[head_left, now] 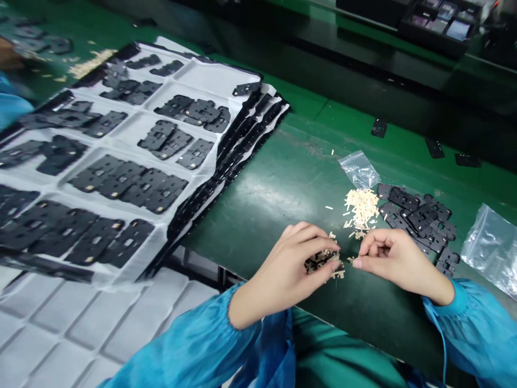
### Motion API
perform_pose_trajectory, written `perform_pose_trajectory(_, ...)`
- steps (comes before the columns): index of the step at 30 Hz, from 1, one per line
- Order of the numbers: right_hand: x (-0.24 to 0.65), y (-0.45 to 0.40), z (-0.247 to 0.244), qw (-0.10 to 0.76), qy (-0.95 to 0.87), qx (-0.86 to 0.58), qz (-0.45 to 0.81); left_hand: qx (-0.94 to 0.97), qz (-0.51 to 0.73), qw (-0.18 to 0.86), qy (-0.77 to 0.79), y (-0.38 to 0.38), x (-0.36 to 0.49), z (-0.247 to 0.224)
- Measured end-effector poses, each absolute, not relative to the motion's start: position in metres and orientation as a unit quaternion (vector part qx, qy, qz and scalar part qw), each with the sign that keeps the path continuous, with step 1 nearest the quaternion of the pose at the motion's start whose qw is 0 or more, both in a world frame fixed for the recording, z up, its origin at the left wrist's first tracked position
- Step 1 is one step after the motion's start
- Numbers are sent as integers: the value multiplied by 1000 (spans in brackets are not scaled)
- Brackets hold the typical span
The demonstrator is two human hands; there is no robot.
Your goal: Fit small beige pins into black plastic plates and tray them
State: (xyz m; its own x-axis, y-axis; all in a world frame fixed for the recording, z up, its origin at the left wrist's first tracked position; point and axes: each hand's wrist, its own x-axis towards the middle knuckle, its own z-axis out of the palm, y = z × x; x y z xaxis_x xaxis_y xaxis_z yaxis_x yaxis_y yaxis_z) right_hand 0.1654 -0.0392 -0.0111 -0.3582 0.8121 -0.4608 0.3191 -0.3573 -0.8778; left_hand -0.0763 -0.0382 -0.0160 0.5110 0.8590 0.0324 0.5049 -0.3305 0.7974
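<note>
My left hand [291, 264] curves its thumb and fingers around a dark, flat plate [321, 260], mostly hidden by the hand. Small tan pieces [338, 274] lie around and over that plate. Just to the right, my right hand [385, 258] pinches a tiny tan piece [350, 260] between thumb and forefinger. Beyond the hands is a heap of pale, small strips [361, 207]. A pile of black cut-out plates [424, 215] spreads behind my right hand.
Left on the green bench [266, 183] stand stacked white-lined trays [202, 75], the top one bearing rows of black plates. Clear zip bags [359, 168] lie near the strips and at far right. A co-worker's blue sleeve [12, 102] shows at the left edge.
</note>
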Motion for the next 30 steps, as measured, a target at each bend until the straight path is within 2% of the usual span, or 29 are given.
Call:
perform_pose_trajectory(3, 166, -37, -3, 207, -499, -506, 672, 764, 225, 470, 382, -34, -67, -9)
perform_pose_trajectory(6, 168, -35, 3, 227, -472, -493, 694, 753, 231, 509, 347, -27, -59, -4)
perform_pose_trajectory(13, 168, -36, -1, 260, -454, -533, 665, 743, 301, 478, 359, -19, -51, 0)
perform_pose_trajectory(20, 165, -41, 0, 329, -480, -532, 615, 761, 278, 472, 348, -20, -44, 3)
perform_pose_trajectory(25, 167, -43, 1, 291, -506, -526, 618, 757, 254, 507, 325, -20, -45, 5)
perform_pose_trajectory(27, 168, -44, 2, 296, -537, -542, 576, 749, 255, 515, 330, -19, -45, 4)
perform_pose_trajectory(30, 168, -47, 7, 327, -662, -555, 383, 731, 280, 507, 361, -19, -44, 0)
